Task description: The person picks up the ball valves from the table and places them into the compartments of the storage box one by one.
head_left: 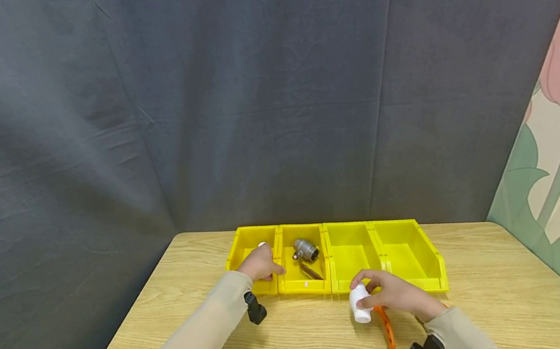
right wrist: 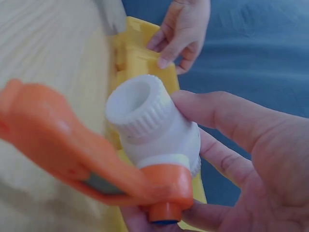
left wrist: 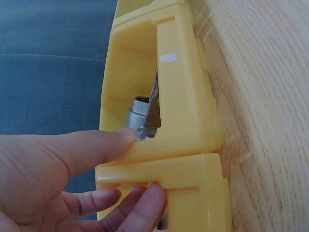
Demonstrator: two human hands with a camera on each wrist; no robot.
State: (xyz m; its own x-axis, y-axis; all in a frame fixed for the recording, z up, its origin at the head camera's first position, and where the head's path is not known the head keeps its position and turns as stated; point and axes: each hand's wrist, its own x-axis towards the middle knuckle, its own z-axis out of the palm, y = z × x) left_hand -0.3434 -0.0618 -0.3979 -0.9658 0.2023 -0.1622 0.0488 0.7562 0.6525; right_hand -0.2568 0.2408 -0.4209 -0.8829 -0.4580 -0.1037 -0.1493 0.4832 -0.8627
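Note:
My right hand (head_left: 394, 294) holds a white plastic ball valve (head_left: 360, 303) with a long orange lever handle (head_left: 387, 332). In the right wrist view, the thumb and fingers lie around the white valve body (right wrist: 157, 128), and its ribbed open end faces the camera. My left hand (head_left: 260, 264) is at the leftmost yellow bin (head_left: 235, 260). In the left wrist view its thumb (left wrist: 123, 140) and curled fingers lie on either side of the adjoining bin walls (left wrist: 159, 166). A small white piece (head_left: 262, 244) shows behind that hand, mostly hidden.
The second bin (head_left: 306, 289) contains a grey metal valve (head_left: 305, 250) with a brownish lever. Two further yellow bins (head_left: 351, 250) continue the row to the right. The wooden table (head_left: 299, 345) extends in front, and a dark curtain (head_left: 262, 113) hangs behind.

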